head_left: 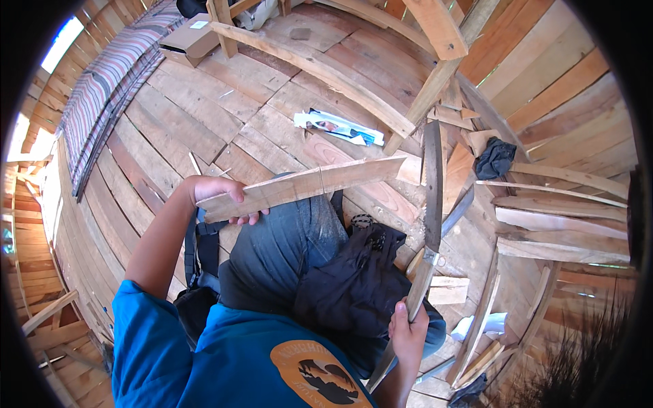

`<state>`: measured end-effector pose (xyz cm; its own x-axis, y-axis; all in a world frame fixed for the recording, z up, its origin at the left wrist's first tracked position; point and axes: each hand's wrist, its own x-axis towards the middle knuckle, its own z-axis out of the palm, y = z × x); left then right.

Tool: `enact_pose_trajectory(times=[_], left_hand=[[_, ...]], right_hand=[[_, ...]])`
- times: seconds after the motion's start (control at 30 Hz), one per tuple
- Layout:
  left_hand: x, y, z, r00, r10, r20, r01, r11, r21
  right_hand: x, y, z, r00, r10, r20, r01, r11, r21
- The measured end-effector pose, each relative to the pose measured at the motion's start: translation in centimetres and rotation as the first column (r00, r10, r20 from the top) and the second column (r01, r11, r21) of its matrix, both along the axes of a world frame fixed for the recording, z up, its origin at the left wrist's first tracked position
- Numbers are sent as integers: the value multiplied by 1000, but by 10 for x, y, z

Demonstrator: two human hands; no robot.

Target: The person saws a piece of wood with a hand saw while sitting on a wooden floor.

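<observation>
My left hand [228,197] is closed round the near end of a flat wooden board [292,187], thumb on top and fingers underneath. The board reaches across above my bent leg toward the right, with a thin dark line across it about midway. In my right hand [409,330] is the long wooden handle of a machete [433,183]. Its dark, narrow blade points away from me, with a metal collar where blade meets handle. The blade is apart from the board's far end. A dark cloth [354,279] lies over my lap.
Wood offcuts and a black crumpled bag [496,158] lie to the right, near stacked planks [564,238]. Ahead are a blue-and-white packet [340,127] and a wooden frame beam [320,71]. A striped mat [122,75] and a cardboard box [190,39] are far left.
</observation>
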<state>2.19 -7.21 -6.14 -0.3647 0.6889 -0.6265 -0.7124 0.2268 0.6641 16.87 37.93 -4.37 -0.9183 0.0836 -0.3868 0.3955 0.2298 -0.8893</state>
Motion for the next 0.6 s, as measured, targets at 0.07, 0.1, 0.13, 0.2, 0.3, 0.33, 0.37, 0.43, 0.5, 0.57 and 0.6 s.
enact_pose_trajectory(times=[0.07, 0.1, 0.13, 0.2, 0.3, 0.33, 0.37, 0.43, 0.5, 0.57, 0.6], left_hand=[[-2, 2, 0, 999, 16, 30, -16, 1000, 6], [-3, 2, 0, 998, 24, 58, -25, 1000, 2], [-4, 3, 1, 996, 34, 83, -33, 999, -4], [-5, 2, 1, 997, 18, 72, -16, 1000, -24], [-5, 3, 4, 996, -63, -66, 56, 992, -114], [-4, 5, 4, 986, -105, -128, 85, 985, -150], [-2, 8, 4, 966, -149, -213, 102, 971, -217], [6, 15, 10, 897, -249, -364, 113, 927, -357], [17, 30, 22, 874, -225, -431, 18, 901, -434], [26, 35, 29, 841, -267, -471, -24, 852, -524], [29, 35, 25, 814, -255, -522, -56, 860, -507]], right_hand=[[-1, 1, -1, 1000, 23, -7, -23, 1000, -1], [-1, 0, -2, 1000, 31, -5, -31, 1000, -1], [-1, 0, -2, 999, 39, -5, -39, 999, -1], [-1, -2, -1, 999, 52, -5, -52, 999, 3], [-3, -10, 8, 999, 45, 14, -45, 999, -11], [-3, -12, 14, 999, 30, 35, -29, 999, -33], [-3, -13, 16, 998, 16, 56, -12, 998, -55], [-2, -13, 14, 998, 43, 44, -41, 998, -45], [0, -12, 9, 997, 73, 17, -73, 997, -13], [2, -12, 3, 992, 125, -27, -124, 992, 21], [2, -13, 4, 994, 110, -8, -110, 994, 8]])
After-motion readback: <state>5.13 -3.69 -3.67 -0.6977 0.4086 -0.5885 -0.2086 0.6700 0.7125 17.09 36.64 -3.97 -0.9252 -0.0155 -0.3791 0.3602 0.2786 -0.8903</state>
